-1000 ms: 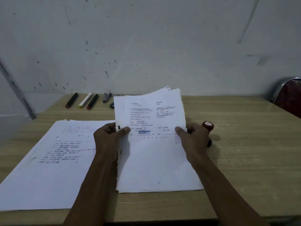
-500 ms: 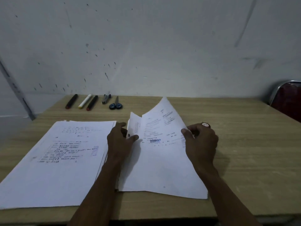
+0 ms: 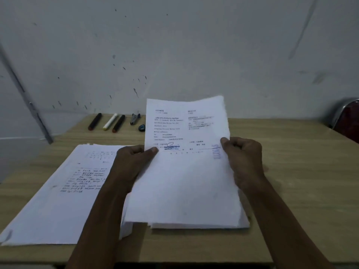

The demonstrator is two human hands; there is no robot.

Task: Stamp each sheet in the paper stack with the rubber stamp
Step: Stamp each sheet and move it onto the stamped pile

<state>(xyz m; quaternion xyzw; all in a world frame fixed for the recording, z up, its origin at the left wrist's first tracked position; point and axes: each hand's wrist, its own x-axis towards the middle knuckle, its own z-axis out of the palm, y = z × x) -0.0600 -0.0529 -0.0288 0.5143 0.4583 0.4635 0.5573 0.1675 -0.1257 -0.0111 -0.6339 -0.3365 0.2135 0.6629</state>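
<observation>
- Behind the wooden bench (image 3: 291,171) stands a grey, scuffed wall (image 3: 194,45) flecked with dark spots.
- At the far edge of the bench lie three markers (image 3: 111,123) side by side, a small stapler (image 3: 134,119) just right of them, and a dark rounded object (image 3: 142,127) nearby, partly hidden by paper.
- At the far right edge shows part of a red chair (image 3: 347,121) with a metal frame.
- On the left of the bench lies a flat pile of sheets (image 3: 58,191), its top page bearing handwritten lines.
- Both hands grasp the paper stack (image 3: 184,191) by its side edges; its upper part is lifted and tilted toward the camera while its lower edge rests on the bench.
- The left hand (image 3: 132,162) pinches the left edge, thumb on the front page.
- The right hand (image 3: 242,158) is closed on the right edge, thumb on top.
- The front page carries printed text, a blue signature mark near the left thumb, and a faint blue stamp impression near the right thumb.
- The rubber stamp cannot be seen.
</observation>
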